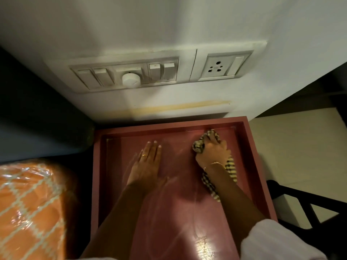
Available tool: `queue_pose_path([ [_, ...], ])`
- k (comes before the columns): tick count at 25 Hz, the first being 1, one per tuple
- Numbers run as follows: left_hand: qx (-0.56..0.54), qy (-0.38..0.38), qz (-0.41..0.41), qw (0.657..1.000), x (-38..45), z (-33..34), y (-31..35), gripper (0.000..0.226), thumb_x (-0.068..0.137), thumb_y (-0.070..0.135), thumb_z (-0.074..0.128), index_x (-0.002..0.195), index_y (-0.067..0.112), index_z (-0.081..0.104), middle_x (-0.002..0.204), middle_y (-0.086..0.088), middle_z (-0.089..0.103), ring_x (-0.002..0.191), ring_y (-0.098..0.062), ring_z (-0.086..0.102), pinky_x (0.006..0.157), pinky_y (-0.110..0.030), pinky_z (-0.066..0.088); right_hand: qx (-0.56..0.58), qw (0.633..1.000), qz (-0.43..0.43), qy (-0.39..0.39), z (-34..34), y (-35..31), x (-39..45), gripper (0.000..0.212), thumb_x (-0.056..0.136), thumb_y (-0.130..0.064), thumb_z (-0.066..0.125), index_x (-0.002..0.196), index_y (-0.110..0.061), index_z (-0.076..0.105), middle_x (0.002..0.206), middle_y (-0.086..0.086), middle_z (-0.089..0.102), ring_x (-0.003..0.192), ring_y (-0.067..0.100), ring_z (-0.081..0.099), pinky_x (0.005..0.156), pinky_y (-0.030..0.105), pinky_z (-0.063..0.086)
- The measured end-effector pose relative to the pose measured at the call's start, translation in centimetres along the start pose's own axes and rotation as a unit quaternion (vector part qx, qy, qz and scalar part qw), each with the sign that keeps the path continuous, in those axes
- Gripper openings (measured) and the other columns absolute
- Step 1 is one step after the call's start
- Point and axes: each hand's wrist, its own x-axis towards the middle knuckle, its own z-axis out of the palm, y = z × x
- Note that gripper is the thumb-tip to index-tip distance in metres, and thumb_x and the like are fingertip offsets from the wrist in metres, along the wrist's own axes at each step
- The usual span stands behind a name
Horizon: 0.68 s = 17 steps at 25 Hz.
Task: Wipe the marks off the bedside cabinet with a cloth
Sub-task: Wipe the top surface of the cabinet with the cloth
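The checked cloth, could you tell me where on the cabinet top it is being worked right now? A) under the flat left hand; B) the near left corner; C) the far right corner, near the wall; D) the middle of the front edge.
C: the right hand grips the checked cloth in the far right corner of the cabinet top, while the left hand rests flat, apart from it.
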Motion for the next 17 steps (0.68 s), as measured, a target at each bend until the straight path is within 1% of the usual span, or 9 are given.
queue_pose_path([
  [2,0.007,-0.019,-0.012,1.0,-0.4,0.5,-1.2,0.101,0.056,0.068,0.045,0.126,-0.004,0.052,0.132,-0.023,0.053,0.123,-0.037,0.049,0.098,-0.048,0.037,-0.016,0.998,-0.06,0.001,0.3,-3.1,-0.9,0.055,0.079,-0.028,0.058,0.132,-0.026,0.042,0.149,-0.006,0.023,0.124,0.031,0.029,0.096,0.043,0.032],
  [4,0.001,-0.046,-0.02,0.999,-0.7,1.0,-1.6,0.116,0.054,0.078,0.03,0.134,-0.005,0.041,0.142,-0.026,0.038,0.131,-0.039,0.038,0.111,-0.047,0.021,-0.042,0.985,-0.169,0.001,1.0,-4.1,-1.9,0.06,0.079,-0.027,0.058,0.135,-0.027,0.039,0.152,-0.008,0.019,0.125,0.03,0.028,0.096,0.043,0.031],
  [6,0.026,-0.089,-0.026,0.995,-0.9,1.1,-1.6,0.137,0.042,0.088,0.024,0.144,0.0,0.003,0.15,-0.023,-0.008,0.143,-0.037,0.003,0.113,-0.044,-0.008,-0.065,0.961,-0.27,0.0,1.2,-2.6,-2.3,0.062,0.079,-0.025,0.057,0.138,-0.03,0.037,0.153,-0.012,0.019,0.126,0.027,0.029,0.096,0.041,0.03],
  [7,0.026,-0.106,-0.026,0.994,-1.0,1.1,-1.4,0.143,0.039,0.091,0.031,0.142,0.002,-0.013,0.146,-0.02,-0.025,0.142,-0.036,-0.013,0.111,-0.044,-0.016,-0.071,0.955,-0.289,-0.007,1.0,-1.4,-2.0,0.062,0.08,-0.025,0.056,0.138,-0.034,0.036,0.153,-0.014,0.019,0.127,0.026,0.03,0.096,0.04,0.03],
  [8,0.032,-0.121,-0.028,0.992,-1.0,1.2,-1.2,0.148,0.039,0.09,0.043,0.14,0.002,-0.021,0.143,-0.019,-0.032,0.14,-0.036,-0.021,0.111,-0.045,-0.018,-0.074,0.958,-0.277,-0.018,0.6,-0.2,-1.7,0.062,0.081,-0.025,0.055,0.138,-0.038,0.035,0.153,-0.017,0.018,0.128,0.024,0.029,0.098,0.04,0.03],
  [10,0.06,-0.138,-0.028,0.988,-1.0,1.0,-0.8,0.154,0.041,0.083,0.062,0.141,0.001,-0.022,0.144,-0.022,-0.034,0.138,-0.039,-0.023,0.112,-0.046,-0.015,-0.09,0.976,-0.195,-0.036,-0.1,1.4,-1.1,0.062,0.082,-0.025,0.054,0.137,-0.043,0.032,0.152,-0.022,0.014,0.128,0.022,0.028,0.099,0.044,0.03],
  [13,0.07,-0.143,-0.02,0.987,-1.2,0.7,-0.9,0.154,0.041,0.077,0.069,0.142,0.001,-0.019,0.148,-0.026,-0.027,0.138,-0.04,-0.023,0.112,-0.046,-0.014,-0.077,0.99,-0.103,-0.048,-0.1,-1.2,-1.3,0.059,0.082,-0.024,0.054,0.135,-0.04,0.035,0.15,-0.017,0.019,0.123,0.026,0.028,0.096,0.048,0.031],
  [15,0.079,-0.14,-0.022,0.987,-1.1,0.8,-1.0,0.154,0.041,0.076,0.07,0.143,0.0,-0.018,0.148,-0.026,-0.026,0.138,-0.04,-0.022,0.112,-0.046,-0.014,-0.055,0.989,-0.132,-0.032,0.4,-5.0,-2.2,0.053,0.081,-0.023,0.053,0.131,-0.036,0.043,0.146,-0.013,0.028,0.121,0.029,0.029,0.096,0.049,0.03],
  [17,0.076,-0.143,-0.025,0.986,-1.0,0.9,-0.9,0.155,0.04,0.077,0.07,0.143,0.001,-0.018,0.149,-0.025,-0.026,0.138,-0.039,-0.023,0.112,-0.046,-0.014,-0.071,0.971,-0.225,-0.029,1.2,-7.2,-3.4,0.05,0.084,-0.025,0.051,0.133,-0.033,0.043,0.148,-0.012,0.027,0.122,0.031,0.029,0.096,0.049,0.03],
])
